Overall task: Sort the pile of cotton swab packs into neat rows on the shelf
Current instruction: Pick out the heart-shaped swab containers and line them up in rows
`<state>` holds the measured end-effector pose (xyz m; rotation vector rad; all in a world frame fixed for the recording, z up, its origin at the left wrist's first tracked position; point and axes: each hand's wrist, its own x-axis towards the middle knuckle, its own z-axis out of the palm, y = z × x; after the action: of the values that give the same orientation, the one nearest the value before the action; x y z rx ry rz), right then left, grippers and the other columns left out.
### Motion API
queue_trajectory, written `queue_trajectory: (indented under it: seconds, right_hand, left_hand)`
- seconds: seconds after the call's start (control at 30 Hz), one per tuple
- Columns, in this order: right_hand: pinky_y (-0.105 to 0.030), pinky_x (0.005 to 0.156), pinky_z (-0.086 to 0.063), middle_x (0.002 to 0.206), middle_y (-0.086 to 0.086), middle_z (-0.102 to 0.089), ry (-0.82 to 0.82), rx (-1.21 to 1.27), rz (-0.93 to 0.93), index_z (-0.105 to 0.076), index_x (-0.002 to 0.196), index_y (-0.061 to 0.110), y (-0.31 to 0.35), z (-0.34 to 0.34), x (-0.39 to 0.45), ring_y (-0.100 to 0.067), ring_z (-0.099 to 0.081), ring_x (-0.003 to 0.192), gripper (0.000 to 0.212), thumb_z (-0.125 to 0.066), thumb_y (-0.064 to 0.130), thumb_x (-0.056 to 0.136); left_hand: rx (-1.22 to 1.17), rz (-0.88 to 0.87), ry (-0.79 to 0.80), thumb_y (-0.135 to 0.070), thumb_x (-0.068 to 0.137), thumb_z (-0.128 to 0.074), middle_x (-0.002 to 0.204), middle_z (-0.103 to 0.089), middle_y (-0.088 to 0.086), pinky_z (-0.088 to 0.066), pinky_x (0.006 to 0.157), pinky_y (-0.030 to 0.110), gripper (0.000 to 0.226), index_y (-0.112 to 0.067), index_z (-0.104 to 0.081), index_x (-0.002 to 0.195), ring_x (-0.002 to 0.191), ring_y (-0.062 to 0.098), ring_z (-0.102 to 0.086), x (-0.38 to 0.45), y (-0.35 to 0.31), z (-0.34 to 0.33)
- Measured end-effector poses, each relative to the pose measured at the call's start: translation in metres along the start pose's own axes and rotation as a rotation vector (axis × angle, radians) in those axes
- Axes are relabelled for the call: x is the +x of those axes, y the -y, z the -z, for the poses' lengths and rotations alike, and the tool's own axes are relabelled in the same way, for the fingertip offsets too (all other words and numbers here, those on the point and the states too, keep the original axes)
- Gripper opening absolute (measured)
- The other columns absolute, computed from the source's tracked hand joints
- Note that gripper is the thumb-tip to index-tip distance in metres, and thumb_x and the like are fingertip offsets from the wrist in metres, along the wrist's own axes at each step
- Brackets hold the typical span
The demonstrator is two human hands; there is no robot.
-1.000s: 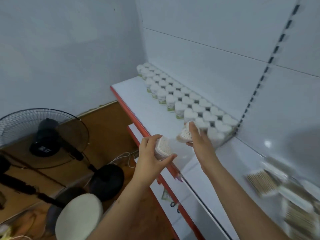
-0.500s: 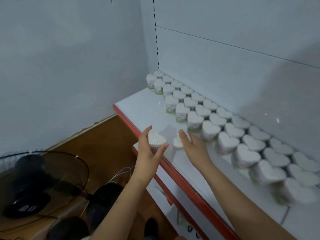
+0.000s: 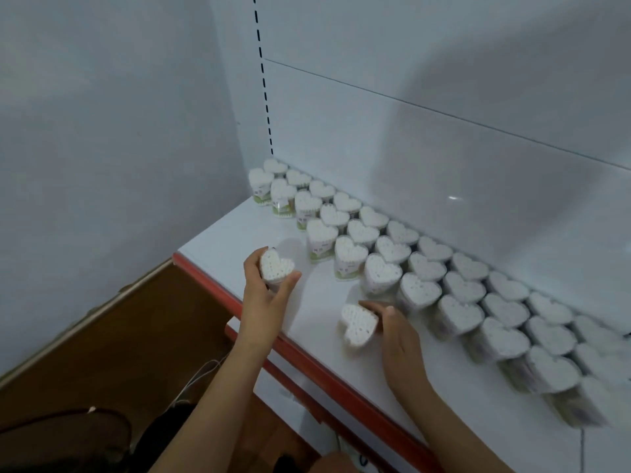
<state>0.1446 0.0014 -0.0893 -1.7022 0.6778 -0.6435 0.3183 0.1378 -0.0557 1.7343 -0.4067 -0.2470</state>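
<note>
I see my left hand (image 3: 264, 295) at frame centre-left, above the shelf's (image 3: 235, 233) front edge, fingers (image 3: 251, 268) and thumb curled round a heart-shaped pack (image 3: 276, 266), swab tips facing up. Pack is lifted, not touching the shelf as far as I can tell.

Right hand (image 3: 397, 336) is lower centre, over the shelf. Its fingers wrap the far side of a second pack (image 3: 358, 323), which is tilted with the heart face turned toward the camera. Cannot tell whether its bottom touches the shelf.

Rows (image 3: 426, 268) of upright heart packs run diagonally from the back corner at upper centre to the right edge of the frame, three deep along the back panel (image 3: 444, 158), packs touching one another. Near packs at far right are blurred. The right-hand pack sits just beside the front row, near its middle; the left-hand pack is well apart from the rows, toward the shelf's left end.

Shelf lip is a red strip (image 3: 307, 356). Lower left of frame: brown floor (image 3: 102, 336), a thin white cable (image 3: 201, 370), some dark object I can't identify.
</note>
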Motion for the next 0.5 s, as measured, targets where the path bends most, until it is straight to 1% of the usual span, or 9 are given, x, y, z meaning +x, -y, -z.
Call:
queue_trajectory:
  seconds: [0.07,0.1,0.13,0.2,0.3,0.33,0.4,0.43,0.5]
  right_hand:
    - [-0.042,0.096,-0.051,0.113,0.013,-0.070,-0.004,0.006,0.024,-0.068,0.115,0.024,0.000,-0.002,0.002,-0.010,-0.064,0.112,0.053,-0.027,0.052,0.098]
    - [-0.042,0.096,-0.052,0.113,0.013,-0.070,-0.004,0.009,0.035,-0.068,0.115,0.023,0.000,-0.003,0.003,-0.010,-0.064,0.111,0.052,-0.028,0.052,0.098]
    - [-0.041,0.095,-0.052,0.113,0.012,-0.070,-0.004,0.011,0.045,-0.068,0.114,0.022,-0.001,-0.003,0.003,-0.010,-0.064,0.111,0.053,-0.028,0.053,0.098]
    - [-0.041,0.094,-0.052,0.112,0.013,-0.069,-0.017,0.012,0.052,-0.068,0.114,0.022,-0.002,-0.002,0.004,-0.010,-0.064,0.110,0.053,-0.029,0.054,0.098]
    - [-0.038,0.092,-0.053,0.112,0.014,-0.069,-0.036,0.013,0.067,-0.068,0.113,0.024,-0.004,-0.002,0.005,-0.010,-0.064,0.110,0.058,-0.027,0.062,0.098]
    - [-0.036,0.091,-0.053,0.112,0.016,-0.069,-0.036,0.014,0.072,-0.068,0.113,0.025,-0.004,-0.003,0.005,-0.010,-0.064,0.110,0.060,-0.027,0.065,0.097]
    - [-0.036,0.090,-0.053,0.112,0.017,-0.068,-0.036,0.012,0.081,-0.068,0.113,0.026,-0.004,-0.003,0.007,-0.010,-0.064,0.109,0.061,-0.027,0.068,0.097]
    - [-0.037,0.090,-0.053,0.112,0.016,-0.069,-0.034,0.008,0.085,-0.068,0.113,0.026,-0.004,-0.004,0.007,-0.011,-0.065,0.109,0.061,-0.027,0.068,0.097]
    - [-0.038,0.090,-0.053,0.113,0.015,-0.068,-0.034,-0.012,0.097,-0.068,0.113,0.026,-0.004,-0.004,0.008,-0.011,-0.064,0.109,0.059,-0.026,0.066,0.098]
  left_hand:
    - [0.055,-0.028,0.014,-0.037,0.093,-0.067,0.140,-0.049,-0.001,-0.051,0.099,0.032,0.064,-0.034,-0.029,0.144,0.121,0.016,-0.055,0.025,0.003,-0.004]
    - [0.074,-0.047,0.023,-0.038,0.094,-0.066,0.147,-0.043,-0.002,-0.045,0.108,0.038,0.066,-0.033,-0.028,0.147,0.130,0.017,-0.049,0.036,0.004,-0.007]
    - [0.080,-0.058,0.031,-0.036,0.095,-0.066,0.150,-0.039,-0.004,-0.039,0.114,0.039,0.066,-0.032,-0.028,0.148,0.136,0.015,-0.043,0.045,0.004,-0.010]
    - [0.069,-0.084,0.062,-0.028,0.096,-0.065,0.145,-0.040,-0.015,-0.034,0.116,0.030,0.061,-0.039,-0.028,0.144,0.136,0.006,-0.039,0.059,0.003,-0.014]
    - [0.125,-0.107,0.095,-0.021,0.095,-0.068,0.135,-0.042,-0.030,-0.034,0.106,0.009,0.060,-0.045,-0.030,0.135,0.129,-0.004,-0.042,0.067,0.004,-0.011]
    - [0.145,-0.110,0.088,-0.020,0.094,-0.070,0.134,-0.048,-0.026,-0.037,0.105,0.011,0.056,-0.040,-0.038,0.135,0.127,-0.003,-0.046,0.070,0.008,-0.010]
    - [0.225,-0.117,0.058,-0.023,0.090,-0.074,0.133,-0.055,-0.008,-0.043,0.107,0.029,0.055,-0.025,-0.048,0.139,0.127,0.010,-0.048,0.075,0.019,-0.009]
    - [0.298,-0.109,0.046,-0.026,0.090,-0.074,0.134,-0.053,-0.001,-0.042,0.107,0.035,0.059,-0.021,-0.047,0.142,0.127,0.015,-0.046,0.077,0.022,-0.009]
    - [0.384,-0.078,0.033,-0.030,0.089,-0.074,0.132,-0.049,0.005,-0.040,0.105,0.037,0.063,-0.019,-0.046,0.144,0.125,0.021,-0.041,0.085,0.025,-0.011]
